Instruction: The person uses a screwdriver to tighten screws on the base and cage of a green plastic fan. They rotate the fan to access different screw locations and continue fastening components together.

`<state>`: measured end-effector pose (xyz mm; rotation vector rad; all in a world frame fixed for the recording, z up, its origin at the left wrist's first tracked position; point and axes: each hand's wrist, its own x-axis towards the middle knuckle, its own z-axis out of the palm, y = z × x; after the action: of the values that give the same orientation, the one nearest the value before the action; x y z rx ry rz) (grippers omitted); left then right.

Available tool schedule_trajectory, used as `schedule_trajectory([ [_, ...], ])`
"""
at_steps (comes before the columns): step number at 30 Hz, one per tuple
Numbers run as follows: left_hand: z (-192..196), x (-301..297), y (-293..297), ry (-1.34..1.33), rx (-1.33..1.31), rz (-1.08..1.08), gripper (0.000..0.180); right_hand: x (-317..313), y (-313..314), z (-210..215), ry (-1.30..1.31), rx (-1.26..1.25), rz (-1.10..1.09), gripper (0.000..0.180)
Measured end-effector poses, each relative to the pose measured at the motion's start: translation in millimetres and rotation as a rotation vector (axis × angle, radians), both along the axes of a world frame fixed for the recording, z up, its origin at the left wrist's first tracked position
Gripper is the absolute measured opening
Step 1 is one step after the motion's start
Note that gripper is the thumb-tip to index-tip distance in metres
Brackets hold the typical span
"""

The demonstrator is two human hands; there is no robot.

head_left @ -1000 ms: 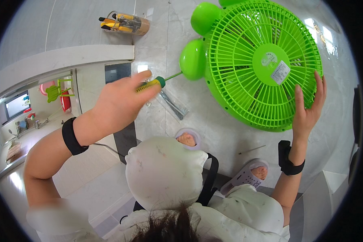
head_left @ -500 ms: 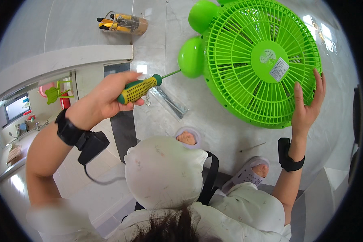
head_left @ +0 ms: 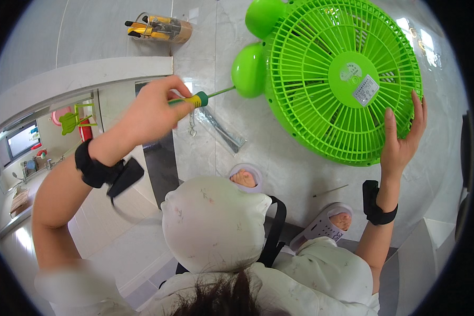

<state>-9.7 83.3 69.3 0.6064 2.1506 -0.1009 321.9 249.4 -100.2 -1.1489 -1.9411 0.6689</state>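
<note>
A person seen from above is working on a fan on a pale marble-look tiled floor (head_left: 279, 168). At far left, a green plastic rack (head_left: 71, 120) and a red object are showing through a low opening beneath a white ledge (head_left: 89, 73). Above it, a clear container of yellow and black tools (head_left: 158, 27) is lying on its side on the floor. The left hand (head_left: 152, 113), a black strap (head_left: 92, 168) on its wrist, is closing its fingers around the handle of a green and yellow screwdriver (head_left: 195, 99), whose thin metal shaft is pointing right and reaching the lower of 2 rounded green plastic knobs (head_left: 249, 70) on the fan's edge. Just below the screwdriver, a flat strip of grey metal (head_left: 221, 131) is lying on the floor. The round bright green plastic fan with its ribbed grille (head_left: 342, 79) is filling the upper right, a small label sitting near its hub. The right hand (head_left: 400, 142), also wearing a black wrist strap (head_left: 376, 203), is spreading its fingers flat against the grille's lower right rim, steadying it. Below, 2 feet in pale slippers (head_left: 321, 226) are resting on the floor, with a thin stick (head_left: 331, 190) lying between them and the fan.
</note>
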Motion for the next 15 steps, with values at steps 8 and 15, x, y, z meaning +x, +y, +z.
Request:
schedule_trajectory([
  [8, -3.9, 7.1, -6.7, 0.168, 0.544, 0.419, 0.028, 0.8, -4.8, 2.1, -0.029, -0.003, -0.032, 0.054],
  [15, 11.2, -1.1, 5.5, 0.180, 0.292, -0.872, 0.023, -1.5, -6.0, 1.6, -0.020, 0.001, -0.043, 0.054],
])
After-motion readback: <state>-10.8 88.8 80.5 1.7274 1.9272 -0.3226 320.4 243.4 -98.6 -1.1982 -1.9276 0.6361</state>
